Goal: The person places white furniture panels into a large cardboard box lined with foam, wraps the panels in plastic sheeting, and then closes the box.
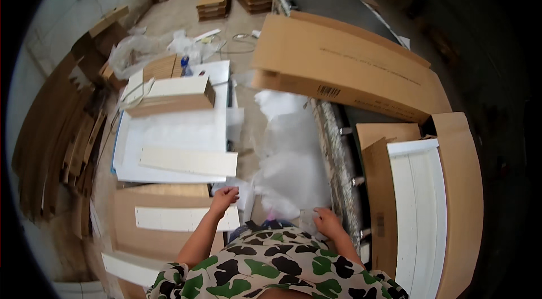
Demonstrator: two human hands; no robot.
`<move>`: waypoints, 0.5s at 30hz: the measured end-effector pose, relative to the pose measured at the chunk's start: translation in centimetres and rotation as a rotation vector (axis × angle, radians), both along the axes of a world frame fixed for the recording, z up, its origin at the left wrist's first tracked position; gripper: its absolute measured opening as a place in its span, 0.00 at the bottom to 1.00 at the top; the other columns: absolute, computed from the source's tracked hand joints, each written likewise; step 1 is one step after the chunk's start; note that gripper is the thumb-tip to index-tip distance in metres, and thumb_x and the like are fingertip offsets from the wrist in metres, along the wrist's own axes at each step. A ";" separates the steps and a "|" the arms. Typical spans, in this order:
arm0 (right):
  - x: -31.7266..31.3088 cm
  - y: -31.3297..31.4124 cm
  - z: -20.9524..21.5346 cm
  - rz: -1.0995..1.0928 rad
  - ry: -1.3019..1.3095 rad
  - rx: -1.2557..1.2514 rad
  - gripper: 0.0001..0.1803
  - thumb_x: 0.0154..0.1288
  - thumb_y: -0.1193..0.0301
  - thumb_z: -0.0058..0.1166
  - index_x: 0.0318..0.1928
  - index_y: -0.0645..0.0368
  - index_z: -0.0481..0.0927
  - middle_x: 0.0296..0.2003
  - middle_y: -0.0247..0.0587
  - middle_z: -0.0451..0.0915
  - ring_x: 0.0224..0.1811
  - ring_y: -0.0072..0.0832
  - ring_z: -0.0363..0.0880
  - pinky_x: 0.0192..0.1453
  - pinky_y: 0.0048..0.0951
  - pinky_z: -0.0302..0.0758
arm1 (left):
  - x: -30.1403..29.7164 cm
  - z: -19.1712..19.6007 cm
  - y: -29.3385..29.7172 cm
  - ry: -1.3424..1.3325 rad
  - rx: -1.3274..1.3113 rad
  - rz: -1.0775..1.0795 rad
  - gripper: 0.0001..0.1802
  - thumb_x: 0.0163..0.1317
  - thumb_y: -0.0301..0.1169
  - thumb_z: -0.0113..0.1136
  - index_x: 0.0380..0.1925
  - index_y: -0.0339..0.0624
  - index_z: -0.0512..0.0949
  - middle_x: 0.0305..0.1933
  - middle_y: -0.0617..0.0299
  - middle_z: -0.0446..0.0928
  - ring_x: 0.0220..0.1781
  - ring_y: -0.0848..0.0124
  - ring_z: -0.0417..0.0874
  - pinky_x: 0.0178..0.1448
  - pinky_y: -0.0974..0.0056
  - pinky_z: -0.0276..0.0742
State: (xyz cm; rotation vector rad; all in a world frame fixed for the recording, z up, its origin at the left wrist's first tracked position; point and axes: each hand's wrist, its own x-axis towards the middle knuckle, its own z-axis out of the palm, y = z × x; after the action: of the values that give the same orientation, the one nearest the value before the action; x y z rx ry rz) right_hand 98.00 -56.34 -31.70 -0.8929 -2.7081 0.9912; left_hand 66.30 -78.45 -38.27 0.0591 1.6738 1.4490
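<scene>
From the head camera we looked down over our own patterned shirt, and we took the translucent foam sheet [291,169] as our landmark, since both hands were at its near end. The sheet ran away from us, its long axis pointing from our body toward the far big folded carton [344,67], with its pale near edge bunched just in front of us. Our right hand [327,221] lay at the near right corner of the sheet, fingers curled down onto it; it looked like a pinch on the edge, though we could not be certain the grip was closed. Our left hand [224,196] was at the sheet's near left edge, loosely clenched with thumb and fingertips together, apparently on a thin fold of the film, which blurred too much there for us to tell. The two hands sat about equally near to the sheet, the right one a little lower in the view. Left of the sheet lay the white panel [169,135] with a lighter strip [189,160] across it. Right of the sheet ran the roller conveyor rail [339,152], and beyond that stood the open carton with a white board [418,208] inside.
</scene>
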 end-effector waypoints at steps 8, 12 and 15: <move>-9.8 9.2 5.5 -0.307 0.299 -0.342 0.19 0.58 0.69 0.54 0.50 0.59 0.72 0.45 0.48 0.75 0.38 0.34 0.78 0.41 0.30 0.74 | -19.6 12.1 21.6 0.473 0.245 0.091 0.14 0.61 0.40 0.55 0.35 0.41 0.78 0.26 0.65 0.76 0.26 0.77 0.75 0.31 0.72 0.70; -14.5 14.2 7.1 -0.580 0.442 -0.306 0.21 0.60 0.67 0.54 0.53 0.58 0.70 0.45 0.48 0.75 0.37 0.30 0.78 0.39 0.28 0.75 | -30.9 16.4 35.4 0.998 0.300 -0.061 0.12 0.59 0.35 0.57 0.36 0.37 0.79 0.33 0.62 0.79 0.36 0.75 0.77 0.42 0.71 0.71; -16.1 17.5 5.1 -0.814 0.615 -0.326 0.26 0.61 0.63 0.54 0.57 0.58 0.66 0.47 0.49 0.74 0.38 0.30 0.78 0.41 0.29 0.74 | -31.8 20.1 50.2 1.292 0.355 -0.358 0.12 0.58 0.35 0.58 0.37 0.38 0.78 0.38 0.58 0.78 0.38 0.71 0.78 0.43 0.68 0.73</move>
State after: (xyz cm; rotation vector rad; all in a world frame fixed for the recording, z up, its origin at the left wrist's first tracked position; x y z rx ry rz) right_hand 81.94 -38.80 -26.61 -1.3045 -1.4865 1.2259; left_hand 34.54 -28.25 -18.14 1.6964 2.1109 1.4536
